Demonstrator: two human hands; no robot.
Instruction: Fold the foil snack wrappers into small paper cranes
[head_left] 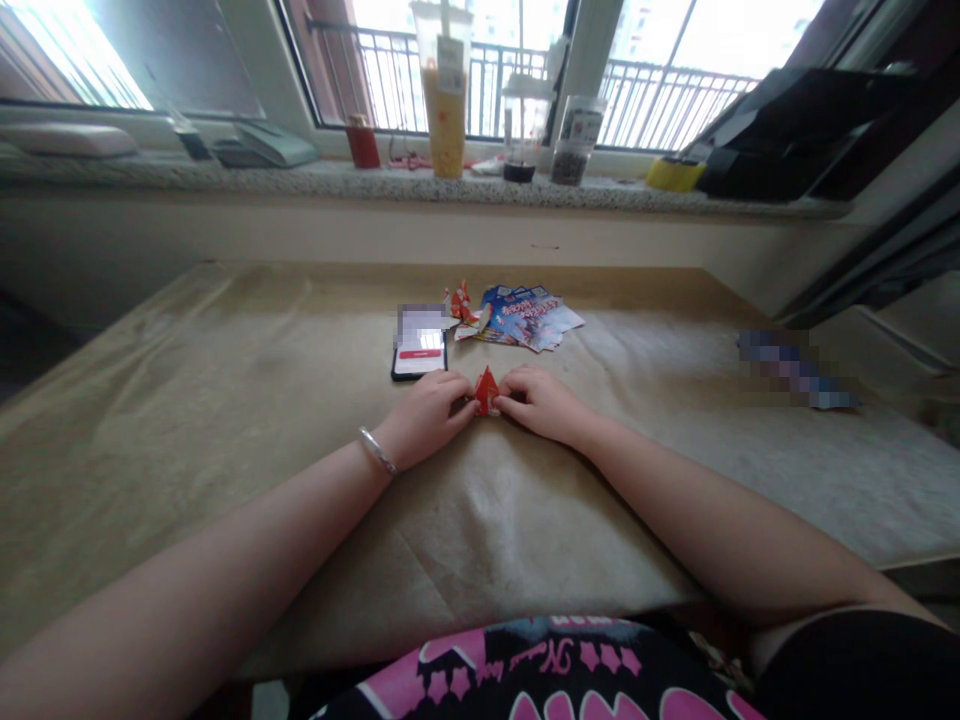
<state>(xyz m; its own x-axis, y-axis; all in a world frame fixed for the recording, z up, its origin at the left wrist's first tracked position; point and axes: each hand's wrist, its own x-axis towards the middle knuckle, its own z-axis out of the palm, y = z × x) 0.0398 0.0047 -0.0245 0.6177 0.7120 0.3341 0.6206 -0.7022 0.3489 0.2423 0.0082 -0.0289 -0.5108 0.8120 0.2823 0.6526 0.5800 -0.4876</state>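
Note:
Between my two hands is a small red folded paper (487, 390) with a pointed top, close to the table surface. My left hand (431, 412) pinches its left edge, and a silver bracelet (377, 451) circles that wrist. On the right edge, the thumb and fingers of my right hand (541, 402) are closed on the same paper. Just beyond my left hand lies a phone (420, 343) with a lit screen. Past the folded paper is a crumpled red and white paper piece (463, 303), beside a fan of blue printed leaflets (529, 316).
A beige cloth covers the table (247, 400). At the right lies a blurred bluish item (796, 370). Along the stone windowsill (300, 182) stand a tall cup of yellow drink (445, 110), a red container (363, 142), a clear cup (577, 140), yellow tape (673, 173) and a black bag (795, 135).

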